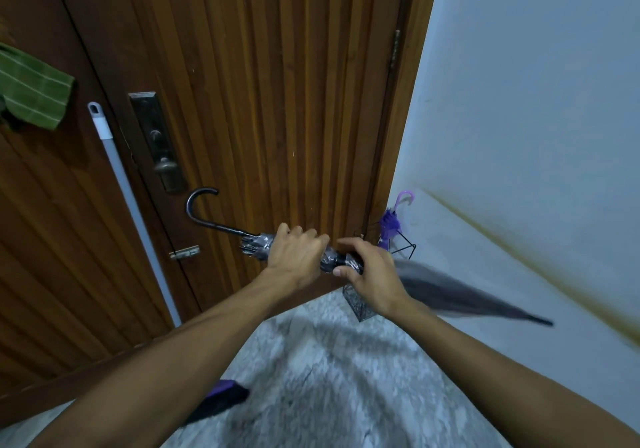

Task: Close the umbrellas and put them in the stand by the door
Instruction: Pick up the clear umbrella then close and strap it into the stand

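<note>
I hold a folded grey umbrella level in front of the wooden door, its black hooked handle pointing left and its tip to the right. My left hand grips the canopy near the handle end. My right hand pinches the black strap around the canopy's middle. Behind my right hand stands the black wire umbrella stand in the corner by the door. A closed purple umbrella sits upright in the stand. The grey canopy looks blurred.
A mop or broom pole leans against the door frame at left. A green cloth hangs at far left. A dark purple-edged object lies on the speckled floor under my left forearm. The white wall is at right.
</note>
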